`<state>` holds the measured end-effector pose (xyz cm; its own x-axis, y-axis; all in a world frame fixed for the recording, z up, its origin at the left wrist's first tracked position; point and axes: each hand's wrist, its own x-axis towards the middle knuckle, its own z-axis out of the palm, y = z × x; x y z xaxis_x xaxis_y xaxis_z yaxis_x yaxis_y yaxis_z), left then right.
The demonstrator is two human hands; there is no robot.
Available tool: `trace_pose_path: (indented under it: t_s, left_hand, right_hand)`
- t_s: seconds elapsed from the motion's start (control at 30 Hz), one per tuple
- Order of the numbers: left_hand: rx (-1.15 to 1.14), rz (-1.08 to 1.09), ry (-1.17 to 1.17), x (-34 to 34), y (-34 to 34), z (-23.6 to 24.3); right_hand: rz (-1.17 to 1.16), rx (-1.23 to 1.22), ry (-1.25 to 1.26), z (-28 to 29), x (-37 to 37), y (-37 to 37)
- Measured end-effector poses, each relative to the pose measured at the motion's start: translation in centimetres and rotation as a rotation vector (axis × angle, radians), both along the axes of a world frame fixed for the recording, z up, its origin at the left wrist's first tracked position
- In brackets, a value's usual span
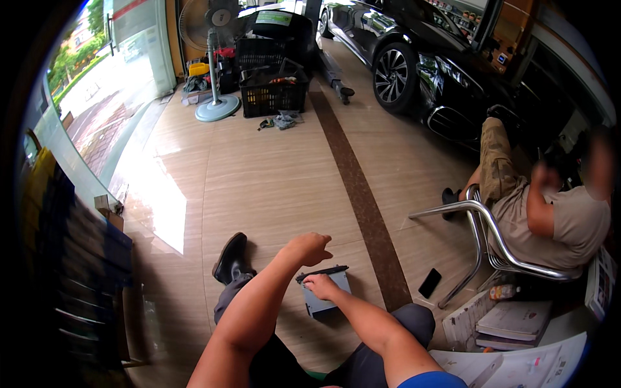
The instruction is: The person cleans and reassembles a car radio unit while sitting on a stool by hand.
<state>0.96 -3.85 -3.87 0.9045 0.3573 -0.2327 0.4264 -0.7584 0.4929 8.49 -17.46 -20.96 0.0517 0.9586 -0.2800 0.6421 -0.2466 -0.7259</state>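
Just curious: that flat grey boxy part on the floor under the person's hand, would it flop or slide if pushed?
The grey part looks like a rigid, straight-edged panel, so probably stiff. Lying flat on the smooth tiled floor, it would likely slide, not roll. The right hand rests on it.

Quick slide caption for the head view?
Seated person's right hand rests on a small grey box on the floor, left hand fisted above.
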Motion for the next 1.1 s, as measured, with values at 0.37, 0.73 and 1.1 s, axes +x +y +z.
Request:
trace_pose_path:
  t_s: [0.37, 0.73, 1.1]
  left_hand:
    - [-0.019, -0.012, 0.023, -0.1, 0.1, 0.3]
    - [0.013, 0.002, -0.021, 0.1, -0.2, -0.2]
    - [-0.013, 0.011, -0.029, 0.2, 0.0, 0.1]
  right_hand:
    - [0.025, -0.052, -0.026, 0.2, -0.1, 0.5]
    - [0.045, 0.028, 0.000, -0.7, 0.1, 0.1]
    - [0.043, 0.110, -0.020, -0.9, 0.3, 0.1]
